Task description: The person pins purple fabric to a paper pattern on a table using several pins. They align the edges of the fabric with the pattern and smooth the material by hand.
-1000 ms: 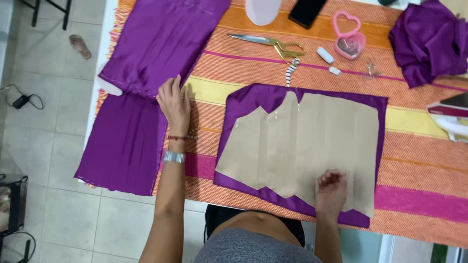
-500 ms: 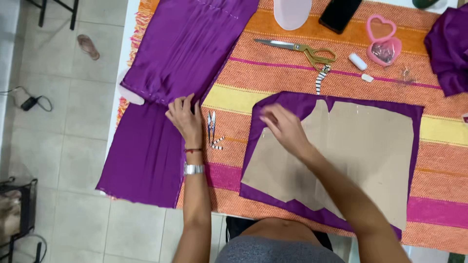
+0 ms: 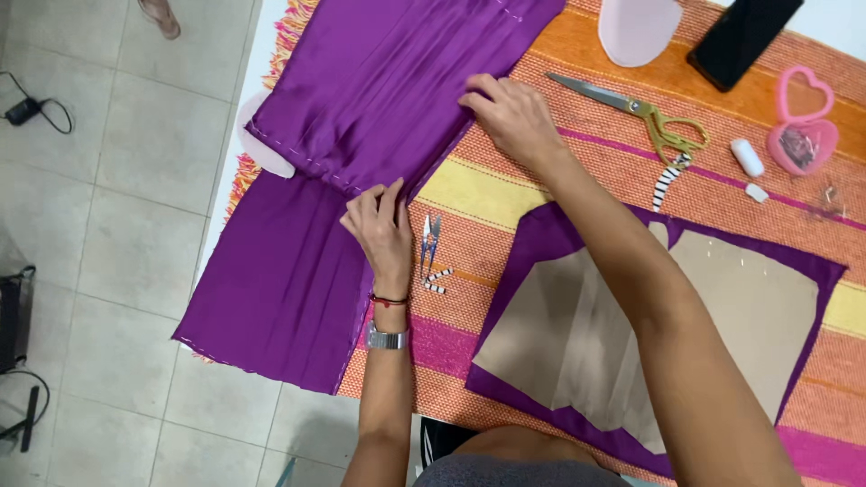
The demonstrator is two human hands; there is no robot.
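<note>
Presently the purple cloth [image 3: 361, 117] lies folded over the left part of the table, one end hanging off the near-left edge toward the tiled floor [image 3: 117, 225]; its surface shows long lengthwise creases, and a stitched hem runs across the fold; a pale rounded shape [image 3: 262, 149] shows from under the cloth's left edge. The left hand [image 3: 379, 230] rests flat on the cloth's right edge, fingers together and pressed down, holding nothing; a watch and a red cord sit on that wrist. The right hand [image 3: 510, 113] reaches across to the same edge farther up, fingers curled lightly on the cloth where it meets the striped mat [image 3: 505, 189]; whether it pinches the fabric cannot be told.

Just right of the left hand lie small snips [image 3: 429, 245] on the mat, a short striped tape end beside them. Nearer the body, under the right forearm, a tan paper pattern [image 3: 722, 316] lies on a second purple piece [image 3: 532, 243], which shows as a border around it. Farther up the mat: gold-handled scissors [image 3: 640, 113] with a striped tape [image 3: 667, 180] just below the handles; a white chalk stub [image 3: 747, 157] and a smaller white bit near it; a pink heart-shaped box [image 3: 801, 135], open; a black phone [image 3: 744, 41]; a pale translucent dome [image 3: 639, 27] at the top edge. On the floor, a sandal [image 3: 161, 16] and black cables [image 3: 32, 108] lie well apart from the table.
</note>
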